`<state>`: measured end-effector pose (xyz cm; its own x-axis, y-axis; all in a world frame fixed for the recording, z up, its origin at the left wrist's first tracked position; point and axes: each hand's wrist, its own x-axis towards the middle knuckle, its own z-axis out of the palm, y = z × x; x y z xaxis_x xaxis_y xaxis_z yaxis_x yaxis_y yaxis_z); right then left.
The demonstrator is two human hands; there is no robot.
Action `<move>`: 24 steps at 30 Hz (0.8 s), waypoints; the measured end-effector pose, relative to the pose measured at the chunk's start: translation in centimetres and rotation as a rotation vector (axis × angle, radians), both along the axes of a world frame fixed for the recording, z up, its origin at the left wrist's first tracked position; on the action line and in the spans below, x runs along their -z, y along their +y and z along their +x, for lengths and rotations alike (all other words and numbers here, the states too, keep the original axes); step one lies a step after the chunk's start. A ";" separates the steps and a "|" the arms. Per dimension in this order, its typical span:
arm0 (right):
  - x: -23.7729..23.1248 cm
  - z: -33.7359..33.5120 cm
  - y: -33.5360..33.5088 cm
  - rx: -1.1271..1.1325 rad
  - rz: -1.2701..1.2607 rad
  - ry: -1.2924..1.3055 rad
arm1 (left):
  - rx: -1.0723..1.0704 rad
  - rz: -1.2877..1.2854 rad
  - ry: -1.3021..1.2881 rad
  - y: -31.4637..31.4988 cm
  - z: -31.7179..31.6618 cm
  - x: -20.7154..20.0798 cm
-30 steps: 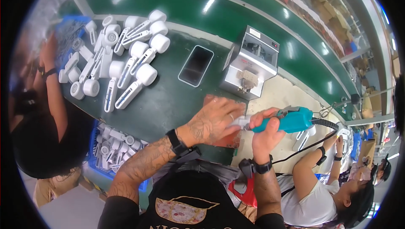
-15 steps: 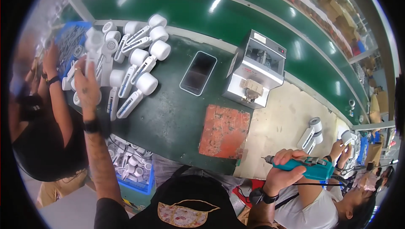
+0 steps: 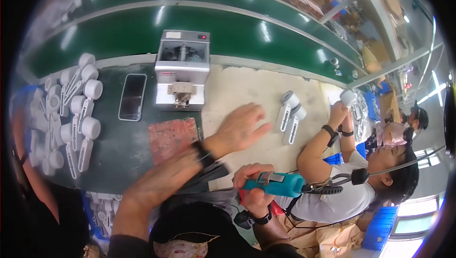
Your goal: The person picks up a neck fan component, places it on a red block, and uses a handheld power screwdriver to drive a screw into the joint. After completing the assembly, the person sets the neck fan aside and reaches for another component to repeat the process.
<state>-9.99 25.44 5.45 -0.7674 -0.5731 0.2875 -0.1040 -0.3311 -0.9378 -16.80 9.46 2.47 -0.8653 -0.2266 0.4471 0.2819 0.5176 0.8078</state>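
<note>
My left hand (image 3: pixel 241 130) reaches over the pale board (image 3: pixel 228 84) with thumb and fingers apart, holding nothing. Just beyond its fingertips, toward the right, lie two white handheld fans (image 3: pixel 293 127) with long slotted handles and round heads. Close to my body, my right hand (image 3: pixel 256 191) grips a teal electric screwdriver (image 3: pixel 280 185); a cable hangs at its rear end. Left of my left wrist is a worn red plate (image 3: pixel 173 134), partly behind my forearm. Many more white fans (image 3: pixel 78 115) lie heaped on the dark green tabletop (image 3: pixel 111 153) at the left.
A grey screw-feeder machine (image 3: pixel 183 75) stands at the back, beside a phone (image 3: pixel 132 97). On the right a co-worker (image 3: pixel 351 191) handles a white fan head (image 3: pixel 348 97). A blue crate of white parts (image 3: pixel 102 213) sits below the left table edge. Another person's arm (image 3: pixel 33 177) shows at far left.
My left hand has left the fan heap and swung right across the bench to near the two fans. The view has turned right. My right hand still holds the screwdriver.
</note>
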 end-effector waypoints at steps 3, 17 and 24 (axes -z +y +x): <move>-0.7 0.2 0.9 0.028 0.021 -0.053 | -0.066 -0.082 -0.120 4.4 -8.5 2.4; -0.4 -4.2 1.2 0.314 0.094 0.128 | -0.184 -0.152 0.015 -1.1 1.8 0.1; -2.6 -4.1 -5.9 0.077 -0.069 -0.009 | -0.166 -0.244 -0.172 -9.0 15.8 -1.0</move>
